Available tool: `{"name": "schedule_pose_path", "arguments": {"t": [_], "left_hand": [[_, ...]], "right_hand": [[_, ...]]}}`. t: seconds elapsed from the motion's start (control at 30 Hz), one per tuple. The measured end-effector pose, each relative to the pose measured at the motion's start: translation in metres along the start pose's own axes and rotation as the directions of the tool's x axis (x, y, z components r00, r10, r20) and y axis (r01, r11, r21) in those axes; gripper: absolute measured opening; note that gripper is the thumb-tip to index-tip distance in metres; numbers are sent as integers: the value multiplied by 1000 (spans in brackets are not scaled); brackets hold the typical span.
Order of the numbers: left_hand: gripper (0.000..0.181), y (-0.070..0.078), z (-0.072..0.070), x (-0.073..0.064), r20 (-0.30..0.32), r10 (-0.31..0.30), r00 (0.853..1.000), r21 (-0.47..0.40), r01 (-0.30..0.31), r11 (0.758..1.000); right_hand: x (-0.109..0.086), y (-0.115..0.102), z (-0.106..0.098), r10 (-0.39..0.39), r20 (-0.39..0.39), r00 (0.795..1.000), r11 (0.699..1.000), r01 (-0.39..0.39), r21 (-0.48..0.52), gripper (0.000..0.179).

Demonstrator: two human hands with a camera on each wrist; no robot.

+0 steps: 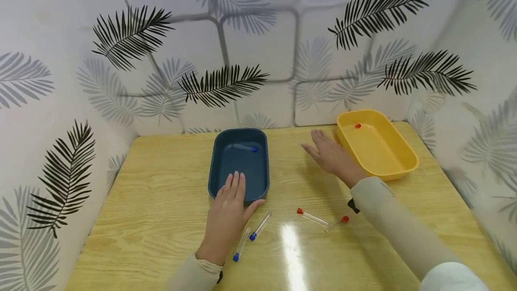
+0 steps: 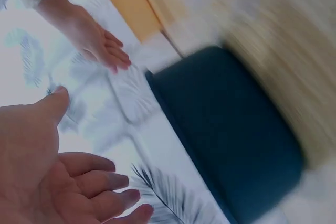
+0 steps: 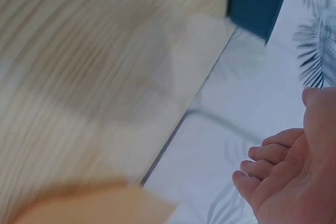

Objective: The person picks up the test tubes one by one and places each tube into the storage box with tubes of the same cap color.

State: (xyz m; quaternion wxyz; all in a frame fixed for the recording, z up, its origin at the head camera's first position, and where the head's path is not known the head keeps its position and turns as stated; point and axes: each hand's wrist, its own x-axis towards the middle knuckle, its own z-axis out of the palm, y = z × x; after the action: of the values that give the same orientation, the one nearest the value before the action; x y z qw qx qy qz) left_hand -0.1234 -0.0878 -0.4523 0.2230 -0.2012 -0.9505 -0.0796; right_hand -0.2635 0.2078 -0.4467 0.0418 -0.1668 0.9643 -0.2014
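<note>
My left hand (image 1: 227, 212) hovers over the near edge of a dark blue tray (image 1: 238, 172), fingers extended and holding nothing. Inside that tray lies a clear tube with a blue cap (image 1: 245, 148). Two more blue-capped tubes (image 1: 260, 227) (image 1: 241, 244) rest on the table just right of the left hand. My right hand (image 1: 333, 154), empty with its fingers extended, is raised beside the left side of a yellow tray (image 1: 404, 155). Two red-capped tubes (image 1: 314, 218) (image 1: 337, 223) lie on the table between the arms. In the left wrist view, the left hand's (image 2: 68, 174) fingers are loosely spread.
A red cap (image 1: 357, 125) shows at the far end of the yellow tray; any tube on it is hard to make out. The wooden table (image 1: 157, 183) meets a leaf-patterned backdrop (image 1: 262, 44) behind the trays and at both sides.
</note>
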Motion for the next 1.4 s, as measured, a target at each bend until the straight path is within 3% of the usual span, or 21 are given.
{"name": "schedule_pose_path", "arguments": {"t": [0.2, 0.37, 0.53, 0.7, 0.8, 0.9, 0.97, 1.07, 1.2, 1.4], "left_hand": [[79, 37, 2, 25, -6, 101, 995, -42, -101, 994], [84, 73, -2, 46, 33, 177, 984, -82, -174, 981], [88, 118, -9, 68, 78, 291, 953, -44, -289, 956], [91, 157, -10, 87, 144, 361, 921, -21, -362, 932], [93, 174, 1, 96, 115, 389, 914, 44, -396, 917], [96, 184, 18, 105, 47, 416, 908, 126, -419, 899], [98, 190, 31, 111, 1, 428, 904, 164, -423, 891], [97, 196, 50, 120, -18, 424, 905, 198, -413, 889], [92, 206, 72, 131, 104, 402, 910, 215, -415, 884], [84, 216, 104, 140, 318, 353, 880, 169, -419, 892]], "right_hand": [[-19, 50, -38, 42, -42, 998, 995, -46, -92, 77], [-37, 89, -69, 91, -58, 994, 992, -96, -81, 72], [-48, 128, -91, 179, -31, 983, 976, -182, -124, 78], [-57, 158, -103, 293, 7, 956, 954, -292, -63, 91], [-60, 172, -106, 314, -8, 949, 949, -314, -33, 89], [-61, 183, -104, 308, -43, 950, 951, -309, -11, 83], [-61, 191, -102, 308, -54, 950, 951, -308, 4, 80], [-60, 200, -95, 305, -59, 951, 952, -304, 9, 78], [-60, 209, -83, 278, -86, 957, 961, -278, 8, 73], [-54, 213, -63, 138, -172, 975, 989, -145, -27, 51]]}}
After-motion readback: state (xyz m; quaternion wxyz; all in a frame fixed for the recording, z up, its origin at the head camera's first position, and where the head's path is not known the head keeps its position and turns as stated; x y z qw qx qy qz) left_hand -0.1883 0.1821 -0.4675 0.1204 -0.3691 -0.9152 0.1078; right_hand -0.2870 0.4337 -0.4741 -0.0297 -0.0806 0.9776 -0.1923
